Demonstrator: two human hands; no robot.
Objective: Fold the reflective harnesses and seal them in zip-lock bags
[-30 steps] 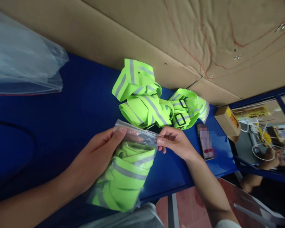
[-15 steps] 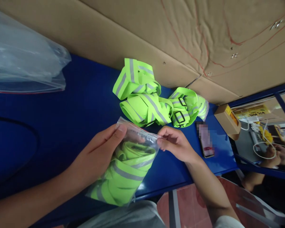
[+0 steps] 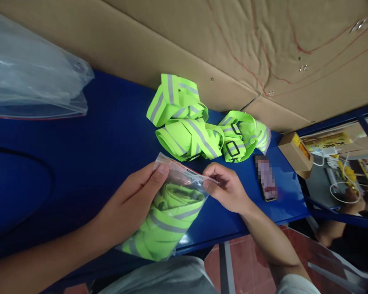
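A clear zip-lock bag (image 3: 184, 175) is held between my two hands, its red-lined top edge facing away from me. Inside it lies a folded neon-green reflective strap (image 3: 168, 220) with grey stripes. My left hand (image 3: 141, 196) is closed on the bag's left side, thumb on top near the upper corner. With thumb and fingers, my right hand (image 3: 222, 185) pinches the upper right corner. Just beyond the bag, bundles of green reflective straps (image 3: 190, 139) lie on the blue table (image 3: 110, 134); black buckles (image 3: 232, 149) show on the right-hand bundle.
A stack of clear plastic bags (image 3: 33, 73) lies at the left. To the right are a phone (image 3: 265, 177) and a small cardboard box (image 3: 296, 155). A cardboard-covered wall (image 3: 178, 49) borders the table's back. Another person's hand (image 3: 352, 202) works with a white cable at far right.
The bag and my left hand have shifted slightly right and up. My right fingers still pinch the bag's corner, with more of its edge showing past them.
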